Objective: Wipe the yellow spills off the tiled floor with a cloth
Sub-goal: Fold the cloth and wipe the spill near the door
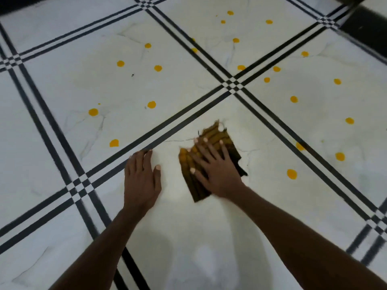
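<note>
A dark brown and yellow striped cloth (225, 137) lies flat on the white tiled floor (62, 84). My right hand (213, 167) presses down on the cloth with fingers spread. My left hand (141, 175) rests flat on the bare tile just left of the cloth, fingers together, holding nothing. Several round yellow spills dot the floor: one spill (114, 143) left of my left hand, another spill (292, 174) right of the cloth, a third spill (151, 104) farther ahead, and several more toward the back and right.
Black double lines (188, 116) run between the tiles and cross near the middle. A dark edge (364, 26) stands at the far right corner, and another dark strip (31, 3) runs along the top left.
</note>
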Tool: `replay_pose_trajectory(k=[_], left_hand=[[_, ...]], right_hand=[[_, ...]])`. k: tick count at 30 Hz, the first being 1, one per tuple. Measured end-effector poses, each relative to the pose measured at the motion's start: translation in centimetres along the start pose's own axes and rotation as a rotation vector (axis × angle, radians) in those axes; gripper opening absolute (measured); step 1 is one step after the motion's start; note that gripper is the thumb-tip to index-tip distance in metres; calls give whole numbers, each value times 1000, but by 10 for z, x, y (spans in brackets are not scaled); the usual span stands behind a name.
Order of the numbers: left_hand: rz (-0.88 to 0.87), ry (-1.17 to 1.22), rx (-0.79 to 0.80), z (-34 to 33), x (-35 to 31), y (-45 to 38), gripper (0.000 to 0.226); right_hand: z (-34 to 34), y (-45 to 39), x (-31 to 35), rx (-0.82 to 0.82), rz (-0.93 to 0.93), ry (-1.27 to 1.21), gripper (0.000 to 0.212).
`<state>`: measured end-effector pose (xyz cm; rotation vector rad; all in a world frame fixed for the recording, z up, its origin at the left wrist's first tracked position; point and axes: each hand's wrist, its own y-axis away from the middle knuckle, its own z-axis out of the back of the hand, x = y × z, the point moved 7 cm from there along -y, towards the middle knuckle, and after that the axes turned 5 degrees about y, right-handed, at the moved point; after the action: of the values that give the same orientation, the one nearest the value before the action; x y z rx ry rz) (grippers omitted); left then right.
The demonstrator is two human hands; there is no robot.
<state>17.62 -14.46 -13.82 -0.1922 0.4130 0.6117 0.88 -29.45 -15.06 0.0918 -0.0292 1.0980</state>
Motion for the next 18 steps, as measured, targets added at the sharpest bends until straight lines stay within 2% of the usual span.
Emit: replay_pose_trajectory(k=[1,3,6,8,10,11,13,16,18], left_hand=[[-75,-6,1,1,-14,-8,54],[-220,34,40,-8,-53,-26,53],[-379,88,152,-43,-115,-38,57],[-427,90,197,-66,-139,-42,59],[-449,48,194,-84,-150,-53,60],[-446,19,188,-91,-151,-59,60],[-435,-8,184,-98,-150,-63,60],[-432,-24,208,-99,-153,-48,59],[-410,-23,199,-89,-155,-46,60]], right_hand=[[-2,26,0,8,26,7,62],[0,77,-37,4,-75,4,61],[12,121,-139,-42,-496,-19,62],[18,108,-191,-65,-748,-38,65],[22,70,-207,-94,-837,-54,66],[21,54,-200,-107,-802,-38,65],[14,51,-164,-109,-587,-5,63],[3,129,-109,-20,-312,-23,62],[7,174,-137,-13,-373,-30,62]])
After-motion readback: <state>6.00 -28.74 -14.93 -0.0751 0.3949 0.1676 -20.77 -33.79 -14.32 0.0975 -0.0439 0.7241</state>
